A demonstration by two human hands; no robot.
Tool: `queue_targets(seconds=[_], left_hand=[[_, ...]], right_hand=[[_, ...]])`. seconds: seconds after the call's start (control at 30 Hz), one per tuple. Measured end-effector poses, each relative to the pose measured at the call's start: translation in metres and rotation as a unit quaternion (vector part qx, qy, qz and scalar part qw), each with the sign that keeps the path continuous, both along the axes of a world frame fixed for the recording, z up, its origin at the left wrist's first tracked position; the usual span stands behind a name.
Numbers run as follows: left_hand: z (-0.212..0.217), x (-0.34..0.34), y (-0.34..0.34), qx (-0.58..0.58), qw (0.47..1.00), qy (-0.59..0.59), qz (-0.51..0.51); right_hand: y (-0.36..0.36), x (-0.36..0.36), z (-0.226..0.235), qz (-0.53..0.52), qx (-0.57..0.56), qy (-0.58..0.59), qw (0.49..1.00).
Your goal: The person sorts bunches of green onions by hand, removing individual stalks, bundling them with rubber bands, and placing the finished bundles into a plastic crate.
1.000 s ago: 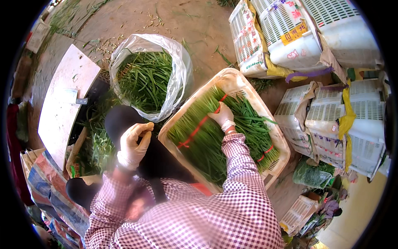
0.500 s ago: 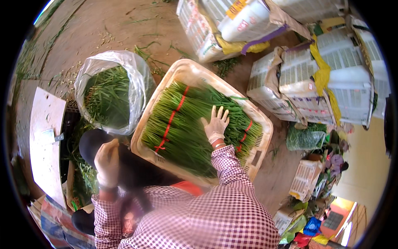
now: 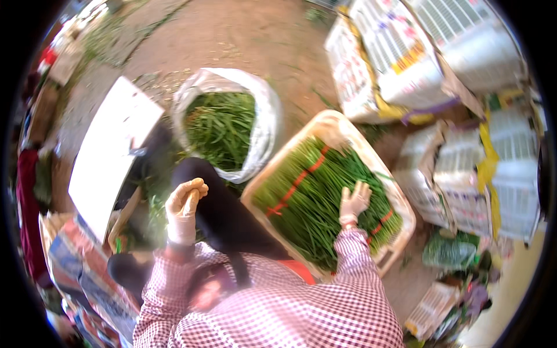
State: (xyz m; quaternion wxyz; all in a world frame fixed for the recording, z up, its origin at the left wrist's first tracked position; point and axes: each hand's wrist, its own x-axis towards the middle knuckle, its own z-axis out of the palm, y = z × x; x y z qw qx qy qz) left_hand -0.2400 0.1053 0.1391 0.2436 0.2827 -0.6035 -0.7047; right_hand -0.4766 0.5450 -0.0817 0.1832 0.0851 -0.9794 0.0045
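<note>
A pale tray [image 3: 331, 123] in front of me holds bundles of long green stalks [image 3: 313, 197] bound with red bands. My right hand [image 3: 354, 202], in a pale glove, lies flat with fingers spread on top of the stalks near the tray's right side. My left hand [image 3: 184, 203], also gloved, hovers over my dark-clad knee with its fingers curled shut; I see nothing in it. Both sleeves are checked red and white.
A white plastic sack [image 3: 264, 124] of loose green stalks stands left of the tray. A white board [image 3: 110, 156] lies further left. Stacked white boxes [image 3: 406, 58] and bagged goods [image 3: 493, 180] crowd the right. Bare brown earth [image 3: 249, 40] lies beyond.
The view has swung, so the tray now sits further right. My right hand stays pressed on the stalks. My left hand has lifted a little with fingers still curled.
</note>
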Motion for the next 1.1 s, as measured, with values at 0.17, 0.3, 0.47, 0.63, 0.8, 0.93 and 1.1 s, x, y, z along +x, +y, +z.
queue_targets(seconds=[0.17,0.3,0.47,0.63,0.8,0.93,1.1], left_hand=[[-0.021,0.059,-0.064,-0.070,0.986,-0.049,0.144],[-0.057,0.078,-0.087,-0.023,0.987,-0.091,0.131],[-0.097,0.067,-0.095,0.002,0.990,-0.099,0.102],[-0.122,0.058,-0.110,0.068,0.989,-0.103,0.083],[-0.146,0.057,-0.126,0.143,0.982,-0.104,0.061],[-0.180,0.015,-0.146,0.009,0.995,-0.090,0.029],[-0.234,-0.048,-0.181,0.174,0.974,-0.121,-0.077]], right_hand=[[-0.155,-0.001,0.126,0.240,-0.253,-0.032,0.937],[-0.293,0.000,0.156,0.447,-0.350,-0.158,0.808],[-0.442,-0.025,0.068,0.469,-0.230,-0.270,0.809],[-0.544,-0.053,-0.015,0.366,-0.070,-0.399,0.838],[-0.606,-0.051,-0.054,0.313,0.054,-0.381,0.868],[-0.630,-0.044,-0.064,0.274,0.137,-0.382,0.872],[-0.626,0.009,-0.071,0.311,0.159,-0.333,0.876]])
